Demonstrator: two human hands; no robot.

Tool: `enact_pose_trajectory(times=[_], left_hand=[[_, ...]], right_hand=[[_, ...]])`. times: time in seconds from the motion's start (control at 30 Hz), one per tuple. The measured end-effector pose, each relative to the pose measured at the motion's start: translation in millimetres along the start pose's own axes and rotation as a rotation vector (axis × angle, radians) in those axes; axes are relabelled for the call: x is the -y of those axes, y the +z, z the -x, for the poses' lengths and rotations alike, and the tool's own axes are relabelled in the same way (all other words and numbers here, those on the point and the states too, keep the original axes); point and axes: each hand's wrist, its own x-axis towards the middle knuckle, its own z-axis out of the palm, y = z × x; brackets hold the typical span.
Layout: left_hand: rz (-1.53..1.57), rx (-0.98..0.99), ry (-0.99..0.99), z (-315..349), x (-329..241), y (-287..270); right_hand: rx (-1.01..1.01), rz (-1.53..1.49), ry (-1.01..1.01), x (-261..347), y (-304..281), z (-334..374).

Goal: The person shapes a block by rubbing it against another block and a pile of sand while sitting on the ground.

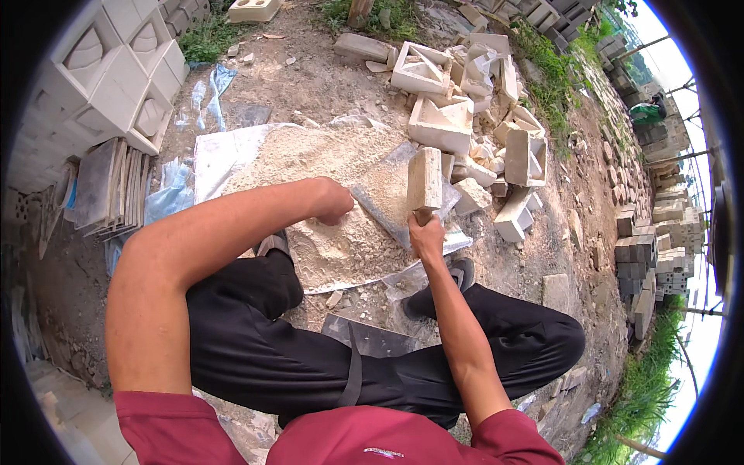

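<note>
Mallet (425, 180) grasped by right fingers (422, 235); left fingers (338, 216) near pale rubble (310, 160), grip unclear

Head fisheye here — peering steeply down, bit forward, from wearer's head; maroon shirt (349, 438) looming close, powder heap (310, 167) mid-view — block stack (116, 85) bending leftmost.
</note>
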Motion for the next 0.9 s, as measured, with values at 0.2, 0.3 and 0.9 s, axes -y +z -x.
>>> enact_pose_trajectory(times=[0.2, 0.3, 0.9], left_hand=[[-0.037, 0.005, 0.01, -5, -3, -15], [0.012, -0.012, -0.01, -4, -4, -17], [-0.049, -0.007, -0.114, 9, 0, -27]], right_hand=[[0.036, 0.077, 0.039, -51, 12, -8], [0.058, 0.07, 0.052, -40, 3, -12], [-0.005, 0.01, 0.156, 18, 53, 7]])
